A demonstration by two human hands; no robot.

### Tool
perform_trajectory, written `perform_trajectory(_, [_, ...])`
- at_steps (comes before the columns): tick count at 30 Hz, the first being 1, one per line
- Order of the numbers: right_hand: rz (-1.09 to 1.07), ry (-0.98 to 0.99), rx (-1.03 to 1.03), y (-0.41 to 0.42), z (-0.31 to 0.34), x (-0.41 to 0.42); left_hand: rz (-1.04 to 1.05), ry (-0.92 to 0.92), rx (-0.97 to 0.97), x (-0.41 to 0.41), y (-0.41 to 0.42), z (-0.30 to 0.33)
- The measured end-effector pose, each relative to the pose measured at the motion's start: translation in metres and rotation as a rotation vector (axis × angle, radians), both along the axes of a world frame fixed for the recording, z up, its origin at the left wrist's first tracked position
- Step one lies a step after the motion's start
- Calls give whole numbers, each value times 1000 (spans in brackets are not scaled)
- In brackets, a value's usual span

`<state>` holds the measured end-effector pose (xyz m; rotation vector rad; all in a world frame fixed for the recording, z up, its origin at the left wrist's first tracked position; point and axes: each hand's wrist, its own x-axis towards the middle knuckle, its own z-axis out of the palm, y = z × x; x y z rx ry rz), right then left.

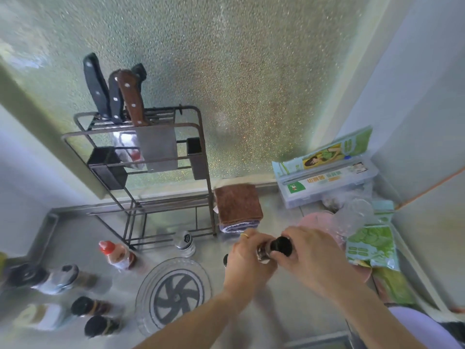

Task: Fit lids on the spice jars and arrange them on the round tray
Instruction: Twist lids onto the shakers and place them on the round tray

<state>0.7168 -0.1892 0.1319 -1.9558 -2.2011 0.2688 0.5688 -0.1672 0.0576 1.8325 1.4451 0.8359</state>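
My left hand (247,260) grips a small glass spice jar (263,253) held tilted above the counter. On the jar's mouth sits a black lid (281,245), and my right hand (309,253) curls its fingers round that lid. The clear round tray (151,280) with a dark swirl pattern lies on the counter left of my hands and holds nothing. A silver-capped shaker (185,243) stands just beyond the tray. Further left are two dark-lidded jars (88,306) (100,326) and a red-capped bottle (117,254).
A metal knife rack (141,157) stands at the back with several knives. A folded brown cloth (237,205) lies beside it. A wrap dispenser box (324,177) and green packets (372,245) crowd the right side. More jars (60,278) sit at far left.
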Motion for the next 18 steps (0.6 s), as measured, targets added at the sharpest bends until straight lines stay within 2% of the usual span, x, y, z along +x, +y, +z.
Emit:
perform_trajectory(5, [116,38,-102,-9,17,-13,-13,15,34,-17,-9,17])
perform_trajectory(9, [10,-35,-159,-13,21,-19,-34,33,5,-25,-17,20])
perform_trajectory(12, [50,9,-212,-19,21,-18,-28,54,-20,-26,-22,20])
perform_trajectory(18, [-81,-42,-146,-25,17,-21,-88,46,-17,-26,-28,22])
